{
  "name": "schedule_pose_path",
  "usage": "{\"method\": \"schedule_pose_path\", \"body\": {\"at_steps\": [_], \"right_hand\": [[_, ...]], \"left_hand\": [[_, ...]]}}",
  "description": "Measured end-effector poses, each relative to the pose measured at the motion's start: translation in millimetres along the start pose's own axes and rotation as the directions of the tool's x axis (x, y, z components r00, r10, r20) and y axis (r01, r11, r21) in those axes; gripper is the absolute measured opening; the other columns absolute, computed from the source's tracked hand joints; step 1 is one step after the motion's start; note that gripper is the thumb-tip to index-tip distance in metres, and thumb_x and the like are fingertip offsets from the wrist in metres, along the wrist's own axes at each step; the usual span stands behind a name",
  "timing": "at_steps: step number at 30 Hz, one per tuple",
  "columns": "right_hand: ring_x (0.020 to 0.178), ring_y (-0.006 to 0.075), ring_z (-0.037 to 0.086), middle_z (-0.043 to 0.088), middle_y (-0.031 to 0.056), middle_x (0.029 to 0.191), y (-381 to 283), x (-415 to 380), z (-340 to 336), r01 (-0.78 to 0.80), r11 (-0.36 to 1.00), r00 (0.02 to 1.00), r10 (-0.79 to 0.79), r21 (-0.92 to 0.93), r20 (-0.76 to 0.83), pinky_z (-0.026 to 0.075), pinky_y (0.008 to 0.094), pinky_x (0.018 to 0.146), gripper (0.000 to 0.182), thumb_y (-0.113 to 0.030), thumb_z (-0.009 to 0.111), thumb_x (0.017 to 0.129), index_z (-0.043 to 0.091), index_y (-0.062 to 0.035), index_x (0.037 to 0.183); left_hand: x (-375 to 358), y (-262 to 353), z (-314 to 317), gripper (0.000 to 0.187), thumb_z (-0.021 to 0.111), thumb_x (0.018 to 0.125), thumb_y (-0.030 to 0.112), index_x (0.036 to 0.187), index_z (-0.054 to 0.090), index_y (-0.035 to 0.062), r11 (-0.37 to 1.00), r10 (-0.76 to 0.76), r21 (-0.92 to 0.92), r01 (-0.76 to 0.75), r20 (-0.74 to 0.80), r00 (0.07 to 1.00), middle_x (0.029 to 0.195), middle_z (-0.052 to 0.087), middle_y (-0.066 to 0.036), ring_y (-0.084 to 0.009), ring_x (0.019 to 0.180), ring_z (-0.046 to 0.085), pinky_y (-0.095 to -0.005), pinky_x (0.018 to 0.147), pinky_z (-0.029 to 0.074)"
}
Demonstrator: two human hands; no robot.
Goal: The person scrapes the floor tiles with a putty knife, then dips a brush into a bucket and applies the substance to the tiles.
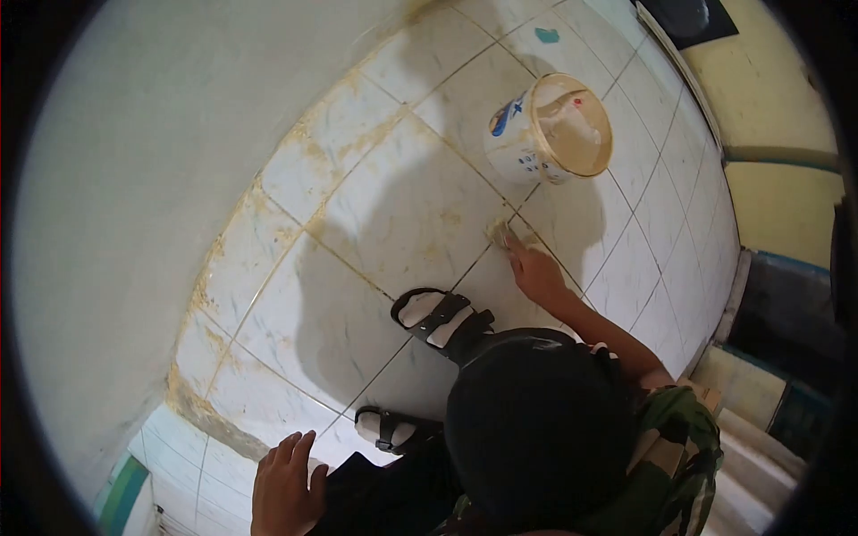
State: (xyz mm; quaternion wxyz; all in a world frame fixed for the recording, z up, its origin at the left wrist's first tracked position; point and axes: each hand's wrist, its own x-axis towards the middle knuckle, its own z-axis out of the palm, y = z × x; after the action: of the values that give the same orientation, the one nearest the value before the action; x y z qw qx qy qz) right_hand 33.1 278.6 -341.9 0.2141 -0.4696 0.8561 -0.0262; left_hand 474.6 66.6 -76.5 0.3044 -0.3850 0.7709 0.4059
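My right hand (539,275) reaches out over the white floor tiles (402,214) and presses a small pale tool (507,236) onto a grout line where tile corners meet. Just beyond it stands a white bucket (527,152) holding beige paste. My left hand (286,489) rests at the bottom of the view on dark trouser cloth, fingers apart, holding nothing. Between the hands are my feet in black-strapped sandals: one (440,317) near the right hand, the other (386,429) closer to the left hand.
Beige grout smears line the joints along the pale wall (134,179) on the left. A dark rounded shape (536,438) and a camouflage garment (679,438) fill the lower right. A step and yellow wall (769,89) lie at the right edge.
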Motion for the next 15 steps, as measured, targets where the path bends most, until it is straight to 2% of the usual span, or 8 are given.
{"method": "schedule_pose_path", "body": {"at_steps": [1, 3, 4, 7, 9, 10, 12, 15], "right_hand": [[0.072, 0.0412, 0.069, 0.067, 0.0237, 0.076, 7.4, -11.3, -2.4, -0.012, 1.0, 1.0, 0.012, 0.002, -0.003, 0.054, 0.0535, 0.066, 0.043, -0.025, 0.061, 0.1, 0.058, -0.0134, 0.142], [0.074, 0.0425, 0.068, 0.068, 0.0234, 0.077, 17.5, -24.2, -8.4, -0.034, 0.999, 0.992, 0.03, 0.032, 0.12, 0.054, 0.0536, 0.069, 0.046, -0.026, 0.061, 0.1, 0.057, -0.0153, 0.144], [0.074, 0.0425, 0.068, 0.068, 0.0234, 0.077, 21.6, -19.8, -10.5, -0.04, 0.999, 0.992, 0.036, 0.031, 0.118, 0.054, 0.0536, 0.069, 0.046, -0.026, 0.061, 0.1, 0.057, -0.0153, 0.144], [0.075, 0.043, 0.068, 0.069, 0.0221, 0.08, 31.9, -2.0, -16.5, 0.051, 0.997, 0.995, -0.056, 0.064, 0.081, 0.054, 0.0543, 0.071, 0.047, -0.026, 0.062, 0.099, 0.057, -0.0152, 0.145], [0.079, 0.0434, 0.069, 0.07, 0.0215, 0.084, 37.5, 0.7, -25.4, 0.077, 0.995, 0.981, -0.086, 0.058, 0.172, 0.054, 0.0542, 0.072, 0.047, -0.026, 0.063, 0.099, 0.058, -0.016, 0.144], [0.079, 0.0434, 0.069, 0.07, 0.0215, 0.084, 43.6, -0.7, -20.3, 0.106, 0.993, 0.977, -0.115, 0.061, 0.18, 0.054, 0.0542, 0.072, 0.047, -0.026, 0.063, 0.099, 0.058, -0.016, 0.144], [0.077, 0.0435, 0.068, 0.069, 0.0221, 0.086, 44.1, -6.9, -1.5, 0.157, 0.979, 0.988, -0.157, 0.132, -0.007, 0.054, 0.0537, 0.069, 0.044, -0.026, 0.063, 0.099, 0.06, -0.0165, 0.142], [0.075, 0.0432, 0.067, 0.068, 0.0218, 0.084, 17.5, 19.5, 10.9, 0.269, 0.96, 0.96, -0.274, 0.079, 0.059, 0.053, 0.0533, 0.067, 0.044, -0.025, 0.063, 0.099, 0.06, -0.0164, 0.142]], "left_hand": [[2.3, 2.0, -2.7, 0.047, 0.059, 0.1, 0.014, 0.145, 0.05, 0.0031, 1.0, 0.008, 0.009, -0.008, 0.005, 1.0, 0.142, 0.057, -0.024, -0.0451, 0.129, 0.054, -0.0498, 0.109, 0.045], [5.9, 7.0, -6.0, 0.047, 0.059, 0.1, 0.014, 0.145, 0.05, 0.0033, 1.0, 0.023, 0.004, -0.023, 0.021, 1.0, 0.141, 0.057, -0.025, -0.0452, 0.129, 0.054, -0.0475, 0.109, 0.045], [7.3, 8.9, -7.3, 0.047, 0.059, 0.1, 0.014, 0.145, 0.05, 0.0033, 1.0, 0.028, 0.006, -0.028, 0.023, 0.999, 0.141, 0.057, -0.025, -0.0452, 0.129, 0.054, -0.0475, 0.109, 0.045], [9.9, 10.3, -7.8, 0.049, 0.063, 0.099, 0.018, 0.145, 0.051, 0.0054, 1.0, 0.018, -0.008, -0.018, 0.044, 0.999, 0.142, 0.057, -0.025, -0.0456, 0.13, 0.053, -0.0505, 0.11, 0.045], [11.6, 8.7, -4.4, 0.05, 0.07, 0.091, 0.014, 0.137, 0.055, 0.0006, 0.998, 0.051, 0.025, -0.051, 0.015, 0.999, 0.134, 0.061, -0.024, -0.042, 0.123, 0.059, -0.0487, 0.106, 0.046], [13.2, 5.8, -1.4, 0.05, 0.07, 0.091, 0.014, 0.137, 0.055, 0.0006, 1.0, 0.027, 0.01, -0.027, 0.003, 1.0, 0.134, 0.061, -0.024, -0.042, 0.123, 0.059, -0.0487, 0.106, 0.046], [10.1, 0.2, 2.8, 0.049, 0.069, 0.092, 0.016, 0.137, 0.057, 0.001, 0.996, 0.068, 0.058, -0.066, -0.041, 0.997, 0.133, 0.061, -0.025, -0.0405, 0.12, 0.06, -0.0493, 0.104, 0.046], [6.6, 10.2, -2.3, 0.047, 0.068, 0.094, 0.016, 0.137, 0.057, 0.001, 0.999, 0.033, 0.028, -0.031, -0.064, 0.997, 0.133, 0.062, -0.025, -0.0406, 0.119, 0.061, -0.0485, 0.104, 0.046]]}}
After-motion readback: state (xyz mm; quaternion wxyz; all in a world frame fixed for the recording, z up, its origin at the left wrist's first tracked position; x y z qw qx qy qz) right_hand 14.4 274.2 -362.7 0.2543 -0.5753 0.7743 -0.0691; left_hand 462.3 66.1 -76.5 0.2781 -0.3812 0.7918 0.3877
